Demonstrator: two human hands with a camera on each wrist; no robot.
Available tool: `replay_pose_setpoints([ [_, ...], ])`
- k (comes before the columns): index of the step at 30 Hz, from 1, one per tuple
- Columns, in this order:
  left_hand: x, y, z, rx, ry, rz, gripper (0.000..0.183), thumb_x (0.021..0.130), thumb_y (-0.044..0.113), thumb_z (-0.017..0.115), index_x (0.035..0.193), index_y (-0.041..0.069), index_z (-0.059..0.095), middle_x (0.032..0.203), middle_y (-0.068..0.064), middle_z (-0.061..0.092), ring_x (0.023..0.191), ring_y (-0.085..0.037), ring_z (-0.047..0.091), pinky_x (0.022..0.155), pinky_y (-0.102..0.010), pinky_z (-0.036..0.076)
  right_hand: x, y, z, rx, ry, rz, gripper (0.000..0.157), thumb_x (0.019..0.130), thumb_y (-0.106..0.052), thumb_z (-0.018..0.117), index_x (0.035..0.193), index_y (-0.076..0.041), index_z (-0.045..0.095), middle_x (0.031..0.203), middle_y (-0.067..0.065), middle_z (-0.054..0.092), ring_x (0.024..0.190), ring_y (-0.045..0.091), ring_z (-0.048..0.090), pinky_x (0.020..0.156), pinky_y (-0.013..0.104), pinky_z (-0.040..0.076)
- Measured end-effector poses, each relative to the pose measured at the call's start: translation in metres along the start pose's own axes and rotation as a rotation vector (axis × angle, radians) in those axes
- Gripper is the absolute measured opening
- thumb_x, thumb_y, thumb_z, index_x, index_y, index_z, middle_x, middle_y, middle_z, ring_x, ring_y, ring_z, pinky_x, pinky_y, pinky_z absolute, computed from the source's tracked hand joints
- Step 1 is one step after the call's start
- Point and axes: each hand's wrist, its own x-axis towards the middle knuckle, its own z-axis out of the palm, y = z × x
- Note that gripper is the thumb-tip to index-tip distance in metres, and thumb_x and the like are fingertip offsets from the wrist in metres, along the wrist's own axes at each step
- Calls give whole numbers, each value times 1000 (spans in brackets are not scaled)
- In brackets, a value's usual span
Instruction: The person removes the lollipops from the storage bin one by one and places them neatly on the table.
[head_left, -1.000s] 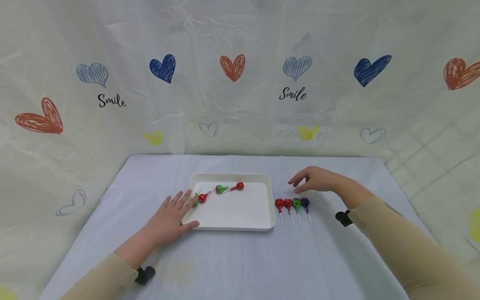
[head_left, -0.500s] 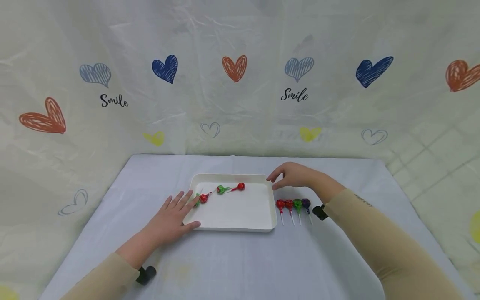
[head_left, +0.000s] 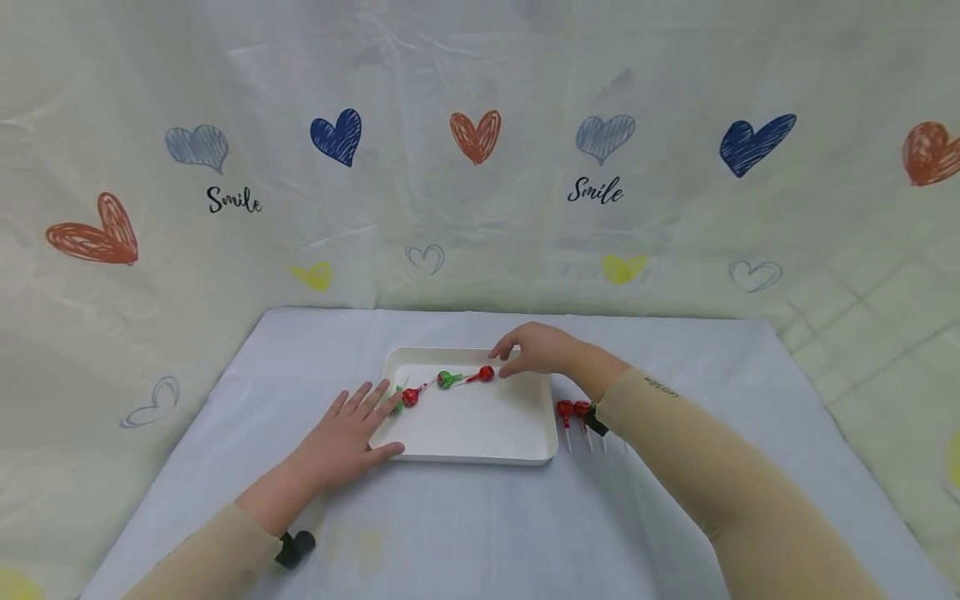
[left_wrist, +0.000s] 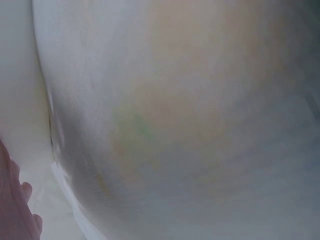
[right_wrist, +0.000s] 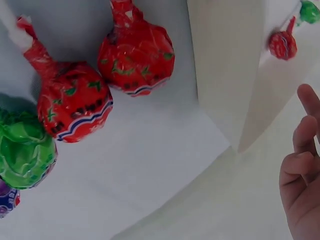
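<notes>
My left hand [head_left: 341,442] lies with spread, straight fingers over the left rim of a white tray [head_left: 465,433]. Inside the tray, a red lollipop [head_left: 486,373] lies near the back, left of it a green lollipop [head_left: 445,380], then another red lollipop [head_left: 410,397]. A further green one is partly covered by my left fingers. Above the tray's back right part hovers my right hand [head_left: 536,348], holding nothing, fingers loosely bent and fingertips close to the nearest red lollipop. The right wrist view shows this hand [right_wrist: 302,185] apart from that red lollipop [right_wrist: 282,45].
Right of the tray, lollipops stand in a row: two red, a green lollipop [right_wrist: 25,150] and a purple lollipop [right_wrist: 7,197]. My right sleeve [head_left: 675,450] hides part of that row in the head view. A white cloth [head_left: 450,533] covers the table; a heart-printed curtain hangs behind.
My right hand has moved left, from above the row of lollipops to over the tray near the red lollipop. My left hand stays on the tray's rim.
</notes>
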Motion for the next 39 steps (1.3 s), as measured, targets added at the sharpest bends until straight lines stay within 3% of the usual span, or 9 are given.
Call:
replay_pose_setpoints([
  [6,0,1,-1,16,-5,6,89,91,76,38,159,21,24,166,-6,12,152,-33,10,120,-57,7,8,-13,6,-174,-2,-32,41,86,-36,78,126,-29,70,111,-4,69,104,16,58,91,38,50],
  [12,0,1,-1,21,-3,7,91,90,79,33,159,20,24,166,-7,12,151,-33,10,120,-57,7,19,-15,16,-254,-11,-11,41,87,-38,77,126,-30,70,109,-6,67,99,13,57,91,36,49],
  [17,0,1,-1,16,4,5,88,92,76,38,159,20,26,166,-7,13,151,-34,11,120,-57,8,28,-15,24,-325,-25,-17,38,90,-36,74,127,-29,69,108,-9,66,98,12,56,92,34,49],
  [29,0,2,-4,12,-7,-9,87,92,73,42,159,20,25,166,-7,11,151,-34,9,120,-57,6,33,-27,24,-378,-39,-27,26,93,-32,71,119,-26,73,103,-7,67,93,14,55,88,33,50],
  [39,-1,4,-6,21,-12,7,91,90,79,32,158,19,26,166,-8,13,151,-34,11,120,-57,8,20,-19,23,-356,-70,-86,21,93,-20,71,113,-27,75,101,-8,67,96,14,57,90,33,50],
])
